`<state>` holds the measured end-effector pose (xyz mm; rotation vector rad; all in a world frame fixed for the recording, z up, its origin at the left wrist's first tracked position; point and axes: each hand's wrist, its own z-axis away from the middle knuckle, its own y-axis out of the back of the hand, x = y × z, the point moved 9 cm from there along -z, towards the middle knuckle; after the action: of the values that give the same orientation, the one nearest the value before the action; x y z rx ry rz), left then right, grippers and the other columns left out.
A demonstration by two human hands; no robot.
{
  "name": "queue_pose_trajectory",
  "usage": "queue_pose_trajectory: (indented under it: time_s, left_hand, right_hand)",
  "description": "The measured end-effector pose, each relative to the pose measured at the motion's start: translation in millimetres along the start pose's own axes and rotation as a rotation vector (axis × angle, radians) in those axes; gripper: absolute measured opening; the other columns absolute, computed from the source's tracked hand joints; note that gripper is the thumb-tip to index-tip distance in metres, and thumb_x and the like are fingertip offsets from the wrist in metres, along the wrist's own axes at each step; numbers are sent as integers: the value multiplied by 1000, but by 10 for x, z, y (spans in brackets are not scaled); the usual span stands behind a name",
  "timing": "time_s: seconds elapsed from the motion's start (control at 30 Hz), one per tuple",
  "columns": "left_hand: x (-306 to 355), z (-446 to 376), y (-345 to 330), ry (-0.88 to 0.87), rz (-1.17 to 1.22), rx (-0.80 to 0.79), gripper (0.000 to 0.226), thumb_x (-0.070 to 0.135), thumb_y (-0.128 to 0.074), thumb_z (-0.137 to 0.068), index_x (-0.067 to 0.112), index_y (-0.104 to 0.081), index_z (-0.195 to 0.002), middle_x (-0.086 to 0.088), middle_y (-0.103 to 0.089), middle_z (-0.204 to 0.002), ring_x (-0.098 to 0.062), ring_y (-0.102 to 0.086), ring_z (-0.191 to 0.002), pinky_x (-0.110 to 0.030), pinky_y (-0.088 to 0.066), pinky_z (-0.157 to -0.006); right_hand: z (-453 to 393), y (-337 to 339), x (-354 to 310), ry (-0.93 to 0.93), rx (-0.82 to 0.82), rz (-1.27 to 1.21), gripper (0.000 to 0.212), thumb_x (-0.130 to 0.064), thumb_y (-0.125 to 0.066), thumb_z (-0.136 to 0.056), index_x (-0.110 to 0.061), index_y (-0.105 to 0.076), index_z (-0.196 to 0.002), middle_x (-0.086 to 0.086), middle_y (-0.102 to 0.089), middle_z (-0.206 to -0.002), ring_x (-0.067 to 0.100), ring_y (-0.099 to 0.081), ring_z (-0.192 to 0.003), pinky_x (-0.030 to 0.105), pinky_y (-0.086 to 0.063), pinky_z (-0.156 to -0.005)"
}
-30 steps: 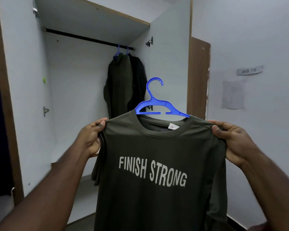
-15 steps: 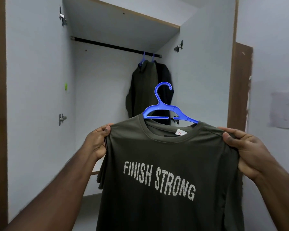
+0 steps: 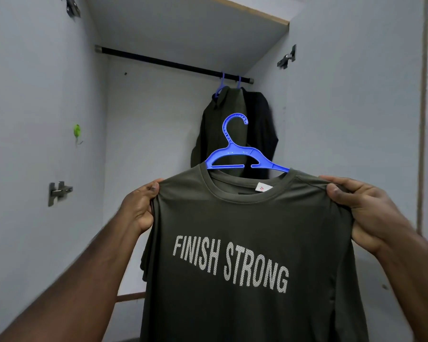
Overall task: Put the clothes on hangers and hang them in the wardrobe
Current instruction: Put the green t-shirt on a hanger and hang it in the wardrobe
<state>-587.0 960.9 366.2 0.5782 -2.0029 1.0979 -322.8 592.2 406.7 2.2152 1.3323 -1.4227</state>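
Observation:
An olive T-shirt (image 3: 252, 218) printed "FINISH STRONG" hangs in front of me on a blue plastic hanger (image 3: 235, 156) whose hook sticks up above the collar. My left hand (image 3: 140, 208) pinches the shirt's left shoulder. My right hand (image 3: 366, 213) grips the right shoulder. Beyond the shirt, the open wardrobe has a black rail (image 3: 173, 64) running across its top. Two dark garments (image 3: 235, 124) hang from blue hangers at the rail's right end, partly hidden by the held hanger.
A shelf board (image 3: 188, 23) sits just above the rail. The wardrobe's left wall carries metal hinge plates (image 3: 58, 192) and a small green hook (image 3: 77, 132). The right wall (image 3: 351, 107) bears another hinge (image 3: 287, 58). A wooden edge (image 3: 130, 297) shows low behind the shirt.
I have come closer to the wardrobe, so the rail and hung garments look larger and more central. Both hands keep their hold on the shirt's shoulders, and the hanger has risen slightly toward the rail.

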Motion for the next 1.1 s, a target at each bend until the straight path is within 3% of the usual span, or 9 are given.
queue_pose_trajectory:
  time_s: [0.2, 0.3, 0.53, 0.7, 0.83, 1.03, 1.1]
  left_hand:
    - [-125, -1023, 73, -10, 9, -11, 22, 12, -51, -103, 6, -64, -120, -9, -73, -97, -21, -70, -88, -36, -55, -81]
    - [-184, -1520, 82, -12, 6, -2, 29, 13, -50, -104, 4, -61, -129, -15, -69, -113, -25, -67, -96, -40, -54, -90]
    - [-373, -2592, 21, -29, -29, 16, 33, 14, -45, -106, 3, -59, -134, -20, -65, -125, -32, -64, -110, -44, -53, -92]
    - [-453, -3145, -112, -74, -53, 10, 31, 12, -38, -108, 6, -65, -121, -16, -71, -110, -26, -71, -94, -39, -55, -79]
    - [-424, -3617, -61, -118, -65, 84, 31, 8, -43, -106, 2, -65, -126, -20, -69, -120, -32, -66, -115, -44, -52, -100]
    - [-292, -4038, -169, -289, -138, 215, 21, 6, -58, -100, 7, -67, -118, -8, -71, -108, -22, -66, -103, -35, -55, -90]
    - [-233, -4157, -190, -352, -271, 252, 35, 15, -60, -100, 8, -59, -135, -7, -63, -131, -23, -59, -122, -39, -47, -107]
  right_hand:
    - [-848, -262, 364, 23, 12, -23, 29, -7, -62, -84, -2, -68, -112, 14, -76, -102, 17, -74, -87, 21, -58, -70]
    - [-1258, -366, 532, 31, 28, -7, 21, 0, -55, -95, -2, -69, -110, 13, -77, -99, 16, -75, -85, 21, -58, -68]
    - [-2281, -500, 916, 78, 36, 5, 19, 0, -55, -95, -4, -70, -108, 11, -77, -92, 16, -75, -81, 22, -59, -65]
    - [-3007, -565, 1074, 138, 19, 20, 19, 0, -58, -94, -8, -72, -104, 9, -77, -88, 14, -74, -76, 22, -59, -65]
    - [-3488, -722, 1103, 184, -3, 42, 18, 1, -59, -93, -10, -72, -100, 6, -77, -84, 11, -73, -74, 19, -58, -65]
    - [-4012, -1012, 1132, 251, 0, 79, 18, 1, -60, -94, -11, -72, -99, 5, -76, -83, 11, -71, -74, 21, -60, -71]
    - [-4150, -1132, 1149, 262, 9, 91, 17, 0, -60, -95, -10, -72, -101, 5, -75, -84, 11, -71, -73, 20, -60, -68]
